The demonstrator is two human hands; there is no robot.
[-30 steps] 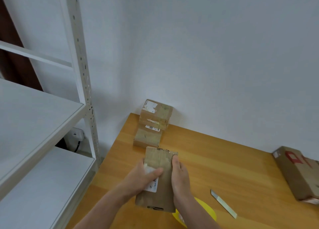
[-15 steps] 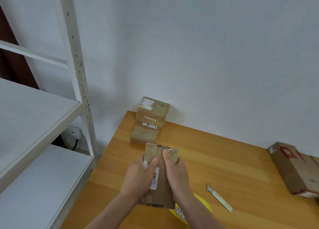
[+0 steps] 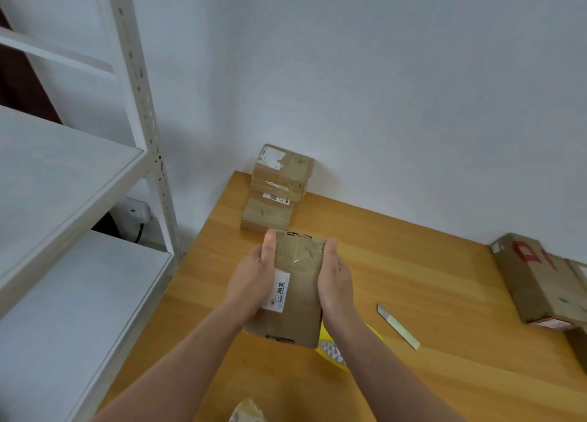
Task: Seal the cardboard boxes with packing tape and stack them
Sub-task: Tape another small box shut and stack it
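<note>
Centre of frame: one taped cardboard box (image 3: 297,289), and both hands are on it. The left hand (image 3: 252,283) grips its left long side and the right hand (image 3: 336,283) its right, thumbs up top, fingers curled underneath. A white label (image 3: 278,291) on it shows a small face logo and Chinese characters. Just beyond it, against the wall, is a stack of small boxes (image 3: 279,186); I count two for certain. One larger box (image 3: 533,278) sits at right with red lettering, only partly in view. There's one metal blade (image 3: 397,326) on the wooden table (image 3: 444,294) and one yellow tape roll (image 3: 333,350) under the right wrist.
</note>
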